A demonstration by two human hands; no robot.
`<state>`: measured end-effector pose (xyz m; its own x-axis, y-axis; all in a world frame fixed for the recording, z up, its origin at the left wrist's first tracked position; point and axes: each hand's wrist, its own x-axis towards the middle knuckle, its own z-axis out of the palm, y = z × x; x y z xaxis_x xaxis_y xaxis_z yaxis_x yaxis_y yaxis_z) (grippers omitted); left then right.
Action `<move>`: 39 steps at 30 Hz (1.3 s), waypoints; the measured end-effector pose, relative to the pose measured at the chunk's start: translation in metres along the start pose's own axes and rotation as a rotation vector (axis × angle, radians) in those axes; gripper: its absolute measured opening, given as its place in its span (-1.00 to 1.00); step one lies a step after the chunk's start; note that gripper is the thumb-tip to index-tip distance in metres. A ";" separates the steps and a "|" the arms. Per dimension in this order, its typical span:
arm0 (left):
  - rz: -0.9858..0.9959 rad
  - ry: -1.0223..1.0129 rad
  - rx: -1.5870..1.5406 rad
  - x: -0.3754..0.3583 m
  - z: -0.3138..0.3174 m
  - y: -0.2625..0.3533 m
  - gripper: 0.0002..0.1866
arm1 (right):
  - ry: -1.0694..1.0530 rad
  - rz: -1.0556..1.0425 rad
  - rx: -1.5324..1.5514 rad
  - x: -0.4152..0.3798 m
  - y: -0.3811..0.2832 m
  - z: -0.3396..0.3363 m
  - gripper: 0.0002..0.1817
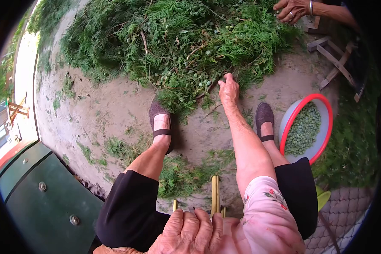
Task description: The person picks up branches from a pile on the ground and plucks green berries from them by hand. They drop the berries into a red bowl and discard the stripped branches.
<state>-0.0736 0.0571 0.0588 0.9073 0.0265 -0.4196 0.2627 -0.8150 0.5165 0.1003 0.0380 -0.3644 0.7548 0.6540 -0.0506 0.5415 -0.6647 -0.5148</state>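
My right hand reaches forward to the near edge of a large heap of green conifer branches with small round cones. Its fingers are curled in a pinch; what lies between them is too small or hidden to make out. A thin twig lies on the ground beside that wrist. Close to my body, my left hand shows its back, fingers bent together and their tips curling out of sight. Whatever it may hold is hidden. Right of my right foot, a tilted red-rimmed tub contains many pale green cones.
Another person's hand, with a ring and bracelet, is over the heap's far right. A wooden stool stands below it. My dark shoes flank the near edge. A green metal panel lies left; scattered sprigs litter the ground.
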 end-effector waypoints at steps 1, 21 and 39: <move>-0.003 -0.001 0.001 -0.001 0.000 0.000 -0.58 | -0.002 -0.001 0.003 0.000 0.003 0.001 -0.84; 0.009 0.284 0.109 -0.009 0.020 0.002 -0.64 | -0.225 -0.060 0.035 -0.010 -0.048 0.001 -0.74; 0.094 0.048 0.117 -0.009 0.001 -0.004 -0.61 | -0.774 0.390 1.793 -0.005 -0.016 -0.047 -0.81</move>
<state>-0.0830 0.0595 0.0599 0.9413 -0.0276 -0.3365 0.1386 -0.8772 0.4597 0.1048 0.0284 -0.3154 0.1604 0.9061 -0.3914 -0.8776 -0.0506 -0.4768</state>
